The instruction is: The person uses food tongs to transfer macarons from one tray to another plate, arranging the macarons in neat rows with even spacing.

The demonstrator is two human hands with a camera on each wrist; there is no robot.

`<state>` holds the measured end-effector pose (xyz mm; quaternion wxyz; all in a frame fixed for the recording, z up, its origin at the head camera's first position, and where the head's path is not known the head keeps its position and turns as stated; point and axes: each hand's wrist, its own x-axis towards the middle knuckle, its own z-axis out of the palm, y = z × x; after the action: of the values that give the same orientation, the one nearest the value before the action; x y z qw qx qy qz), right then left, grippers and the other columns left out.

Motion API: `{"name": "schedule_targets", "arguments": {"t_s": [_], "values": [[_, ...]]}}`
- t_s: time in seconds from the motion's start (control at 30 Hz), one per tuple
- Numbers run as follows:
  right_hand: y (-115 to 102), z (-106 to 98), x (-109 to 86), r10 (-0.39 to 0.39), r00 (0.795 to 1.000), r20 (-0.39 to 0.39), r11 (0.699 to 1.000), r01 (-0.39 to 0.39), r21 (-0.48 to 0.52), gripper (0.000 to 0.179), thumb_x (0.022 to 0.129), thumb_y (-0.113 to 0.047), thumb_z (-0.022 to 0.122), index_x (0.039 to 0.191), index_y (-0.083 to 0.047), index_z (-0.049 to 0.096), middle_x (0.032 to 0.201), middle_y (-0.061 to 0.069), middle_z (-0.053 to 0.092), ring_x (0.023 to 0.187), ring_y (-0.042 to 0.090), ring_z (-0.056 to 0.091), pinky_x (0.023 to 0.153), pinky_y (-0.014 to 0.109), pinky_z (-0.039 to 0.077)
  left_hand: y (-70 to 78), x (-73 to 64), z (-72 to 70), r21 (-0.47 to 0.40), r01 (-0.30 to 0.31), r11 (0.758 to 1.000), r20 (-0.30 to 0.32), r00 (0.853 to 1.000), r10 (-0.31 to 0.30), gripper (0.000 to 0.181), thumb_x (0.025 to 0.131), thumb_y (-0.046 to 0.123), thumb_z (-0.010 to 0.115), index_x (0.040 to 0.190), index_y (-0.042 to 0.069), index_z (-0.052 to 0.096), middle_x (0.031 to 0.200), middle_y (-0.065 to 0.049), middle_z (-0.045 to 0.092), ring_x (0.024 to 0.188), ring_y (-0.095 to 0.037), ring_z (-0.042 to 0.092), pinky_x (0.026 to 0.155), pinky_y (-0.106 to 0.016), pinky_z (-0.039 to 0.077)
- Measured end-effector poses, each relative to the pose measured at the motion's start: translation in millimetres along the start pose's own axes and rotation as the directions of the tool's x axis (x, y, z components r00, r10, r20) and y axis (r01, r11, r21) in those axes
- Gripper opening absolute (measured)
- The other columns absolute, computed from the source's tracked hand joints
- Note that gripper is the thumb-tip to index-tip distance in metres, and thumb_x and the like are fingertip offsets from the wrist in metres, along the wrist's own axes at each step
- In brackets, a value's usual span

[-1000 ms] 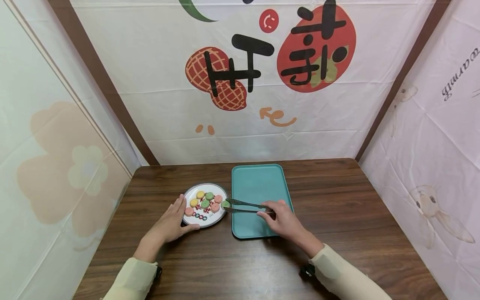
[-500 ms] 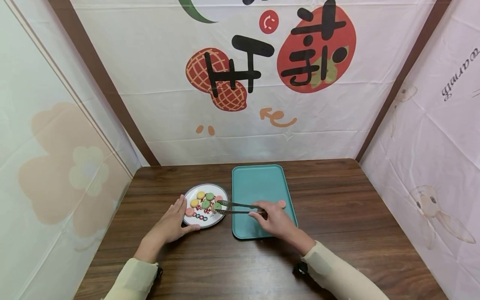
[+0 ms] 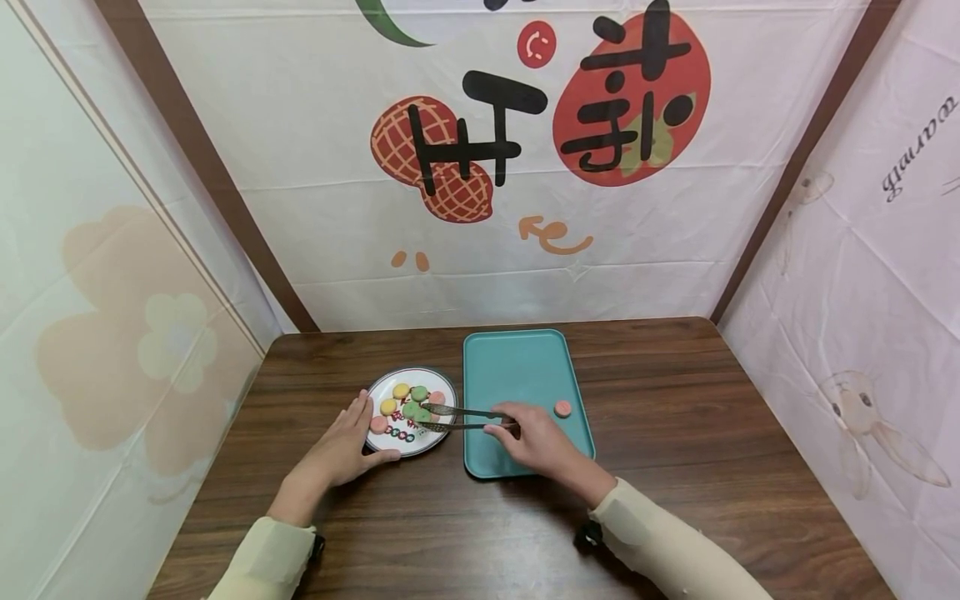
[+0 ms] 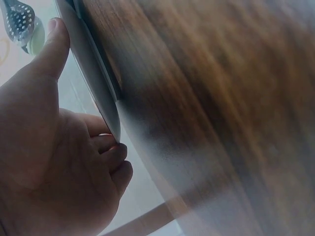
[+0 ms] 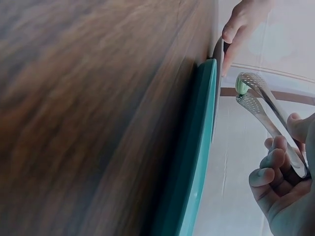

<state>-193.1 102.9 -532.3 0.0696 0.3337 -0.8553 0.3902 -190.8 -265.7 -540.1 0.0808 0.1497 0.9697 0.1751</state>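
My left hand holds the white plate at its left side; in the left wrist view the thumb lies over the rim and the fingertips meet the edge. Several yellow, green and pink macarons, such as a yellow macaron, sit on the plate. My right hand grips metal tongs with perforated tips, reaching leftward across the tray. Between the tips is a green macaron, low over the plate and close beside another green macaron. The tongs partly cover pink macarons at the plate's right.
A teal rectangular tray lies right of the plate, with a single pink macaron near its right edge. Both are on a dark wooden table. A printed white cloth hangs behind the table's far edge, with more cloth along both sides.
My right hand has moved left, carrying the green macaron in the tongs from the plate's right rim to near its middle. The tray's pink macaron is now uncovered. My left hand stays in place.
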Motion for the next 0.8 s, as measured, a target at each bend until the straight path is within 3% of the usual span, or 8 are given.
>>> {"name": "schedule_targets", "arguments": {"t_s": [0.53,0.8], "values": [[-7,14,17.5,-0.017,0.999,0.038,0.999,0.018,-0.027,0.028,0.107,-0.027,0.071,0.119,-0.002,0.075,0.074,-0.010,0.059,0.061,0.000,0.047,0.055,0.020,0.045,-3.3,1.0,1.9,0.000,-0.001,1.000,-0.006,1.000,0.001,0.122,0.094,0.069,0.070,0.164,-0.016,0.018,0.174,-0.035,0.010,0.161,-0.050,0.016,0.131,-0.062,0.019],[-8,21,23.3,-0.026,0.998,0.054,0.999,0.028,-0.043,0.025,0.107,-0.028,0.071,0.115,-0.004,0.076,0.069,-0.010,0.053,0.058,-0.001,0.041,0.054,0.019,0.040,-3.8,1.2,2.4,0.001,0.002,1.000,-0.003,1.000,-0.002,0.122,0.094,0.070,0.070,0.164,-0.016,0.018,0.173,-0.036,0.010,0.161,-0.051,0.016,0.131,-0.062,0.019]]}}
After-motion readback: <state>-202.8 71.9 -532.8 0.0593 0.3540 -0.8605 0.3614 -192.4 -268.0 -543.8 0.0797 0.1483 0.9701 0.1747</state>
